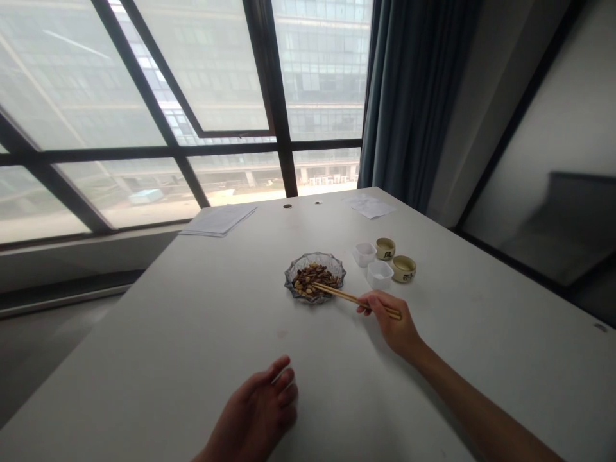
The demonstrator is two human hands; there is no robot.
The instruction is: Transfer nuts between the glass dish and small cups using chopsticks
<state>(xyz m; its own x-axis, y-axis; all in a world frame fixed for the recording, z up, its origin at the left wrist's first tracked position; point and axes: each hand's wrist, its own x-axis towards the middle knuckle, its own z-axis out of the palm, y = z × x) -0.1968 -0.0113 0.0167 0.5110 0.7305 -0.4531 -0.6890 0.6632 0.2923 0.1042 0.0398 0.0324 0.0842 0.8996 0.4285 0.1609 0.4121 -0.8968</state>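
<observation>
A pair of wooden chopsticks [342, 294] is held in my right hand [389, 319], its fingers closed round them. Their tips touch the brown and yellowish pieces [315, 279] heaped in a scalloped glass bowl [291, 288]. Beyond my right hand are two clear plastic cups, one [364, 254] behind the other [380, 274]. Two small olive cups with dark characters, one [385, 248] at the back and one [403, 269] nearer, stand just right of them. My left hand [262, 410] rests at the bottom centre, fingers loosely curled and apart, holding nothing.
All this stands on a white table [192, 333]. Stacked papers [220, 219] lie at its far left corner, and crumpled sheets [369, 206] at the far right. Two dark round spots mark the back edge. Windows and a blue curtain [409, 96] rise behind.
</observation>
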